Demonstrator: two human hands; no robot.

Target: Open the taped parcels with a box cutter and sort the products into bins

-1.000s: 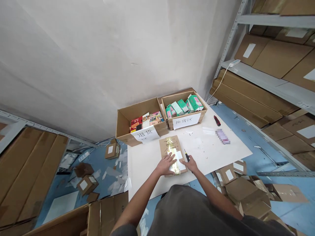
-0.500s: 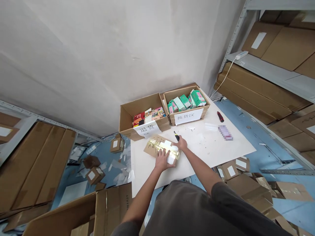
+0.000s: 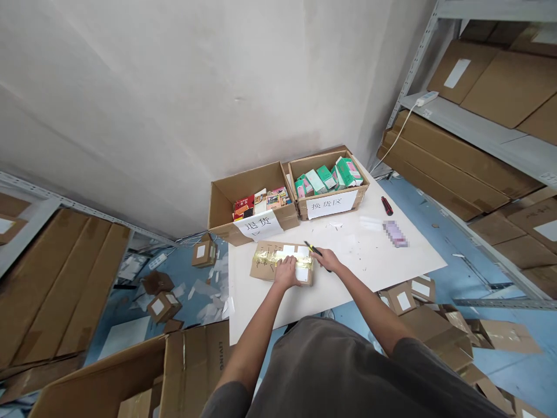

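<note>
A taped cardboard box (image 3: 266,269) with handwriting and white labels lies on the white table (image 3: 256,307). My left hand (image 3: 286,273) holds it from the near side, fingers over the shiny tape and thumb by the near edge. In my right hand (image 3: 327,259) is a black-and-yellow utility knife (image 3: 313,248), gripped with its tip pointing up and left. The knife is just above the box's right end; whether its blade is out is too small to tell.
Behind stand an open carton of colourful small boxes (image 3: 221,200) and a carton of green boxes (image 3: 364,191), both with paper signs. A red-black cutter (image 3: 387,205) and a pixelated item (image 3: 395,234) lie at right. Shelves (image 3: 491,136) and floor cartons (image 3: 163,307) surround the table.
The box has turned slightly and now lies squarer to me. My right hand has shifted a little right, and the knife has swung to point further left.
</note>
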